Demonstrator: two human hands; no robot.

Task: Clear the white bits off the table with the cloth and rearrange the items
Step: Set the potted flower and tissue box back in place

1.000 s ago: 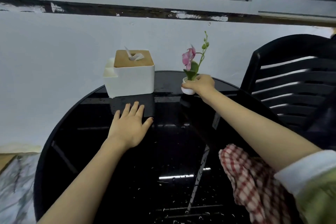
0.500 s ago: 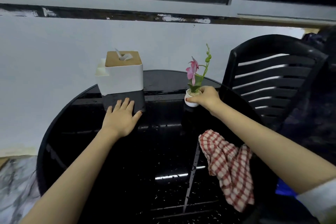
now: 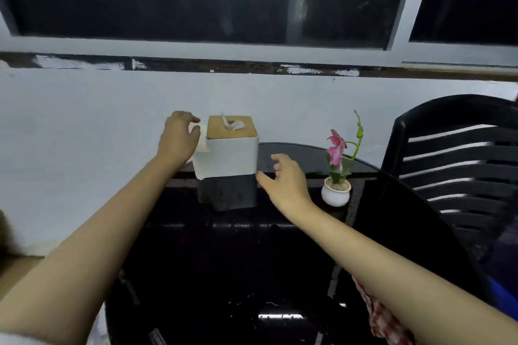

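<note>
I see the round black table (image 3: 280, 246) filling the lower half of my view, with a black slatted chair (image 3: 454, 165) at its right edge. On the far side of the table stands the white tissue box (image 3: 229, 157) with its wooden lid, a tissue poking out of the top. Both arms reach forward over the tabletop toward it. My left hand (image 3: 178, 138) is raised at the box's upper left corner, fingers spread loosely and curled, touching or nearly touching the small white compartment there; I cannot tell whether it grips. My right hand (image 3: 286, 180) hovers just beside the box's lower right corner, open wide with thumb pointing at the corner, holding nothing. To its right, near but apart, sits the little white pot with the pink flower (image 3: 337, 173), upright. The red checked cloth (image 3: 384, 319) lies at the near right table edge, partly hidden under my right forearm.
</note>
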